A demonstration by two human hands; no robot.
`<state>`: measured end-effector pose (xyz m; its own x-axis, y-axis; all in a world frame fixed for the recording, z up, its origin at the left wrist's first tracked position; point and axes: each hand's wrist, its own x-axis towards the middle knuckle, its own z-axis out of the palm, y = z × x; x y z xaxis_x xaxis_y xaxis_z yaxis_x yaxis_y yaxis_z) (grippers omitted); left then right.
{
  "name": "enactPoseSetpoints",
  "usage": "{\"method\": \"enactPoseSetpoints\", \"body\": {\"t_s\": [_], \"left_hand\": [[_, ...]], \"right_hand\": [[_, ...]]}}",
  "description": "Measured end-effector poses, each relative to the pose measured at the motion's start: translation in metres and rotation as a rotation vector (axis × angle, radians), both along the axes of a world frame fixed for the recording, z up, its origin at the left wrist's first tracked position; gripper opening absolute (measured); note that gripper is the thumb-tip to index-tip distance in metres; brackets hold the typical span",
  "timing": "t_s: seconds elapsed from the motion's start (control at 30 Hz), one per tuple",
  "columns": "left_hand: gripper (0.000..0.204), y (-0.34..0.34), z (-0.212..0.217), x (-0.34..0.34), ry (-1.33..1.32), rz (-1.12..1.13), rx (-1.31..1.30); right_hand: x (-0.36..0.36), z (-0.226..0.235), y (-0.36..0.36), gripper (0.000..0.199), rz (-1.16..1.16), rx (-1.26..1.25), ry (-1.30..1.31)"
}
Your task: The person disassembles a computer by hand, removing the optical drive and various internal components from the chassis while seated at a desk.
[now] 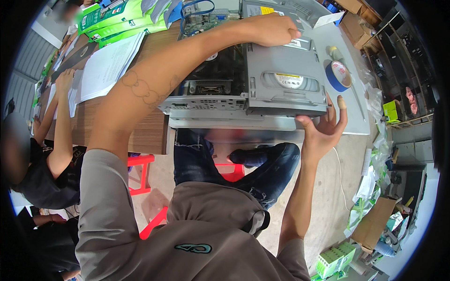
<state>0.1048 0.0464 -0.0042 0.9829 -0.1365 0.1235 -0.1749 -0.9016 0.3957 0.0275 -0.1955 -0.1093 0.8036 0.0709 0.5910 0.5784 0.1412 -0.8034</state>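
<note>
An opened desktop computer case (206, 104) lies at the table's near edge, its boards and dark inner parts showing. On its right half sits a flat silver optical drive (267, 63) with a label seen through an oval cutout. My left hand (272, 30) reaches across the case to the drive's far end, its fingers curled closed; what they hold is hidden. With thumb and fingers, my right hand (324, 133) grips the near right corner of the drive. A wrap covers one of its fingertips.
A blue tape roll (338, 76) stands right of the drive. Papers (110, 65) and green packages (124, 21) lie at the left, where another person's hand (64, 80) rests. Red stools (140, 173) stand below. Shelving (398, 70) and a cardboard box (373, 222) are at the right.
</note>
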Motion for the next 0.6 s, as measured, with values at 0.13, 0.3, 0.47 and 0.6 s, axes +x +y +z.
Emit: {"method": "enactPoseSetpoints", "body": {"t_s": [0.13,0.3,0.47,0.6], "left_hand": [[0.044,0.002,-0.006,0.001,0.029,-0.014,-0.044],[0.043,0.001,-0.007,0.005,0.039,-0.003,-0.035],[0.04,-0.004,-0.02,0.01,-0.049,-0.026,0.054],[0.03,0.01,-0.037,0.027,-0.239,-0.207,-0.022]], "right_hand": [[-0.002,0.002,0.0,0.099,0.012,0.009,0.05],[-0.003,0.004,-0.003,0.099,-0.073,-0.126,-0.003],[-0.01,0.009,-0.003,0.098,-0.06,-0.085,0.117],[-0.012,0.007,0.001,0.097,-0.055,-0.06,0.149]]}}
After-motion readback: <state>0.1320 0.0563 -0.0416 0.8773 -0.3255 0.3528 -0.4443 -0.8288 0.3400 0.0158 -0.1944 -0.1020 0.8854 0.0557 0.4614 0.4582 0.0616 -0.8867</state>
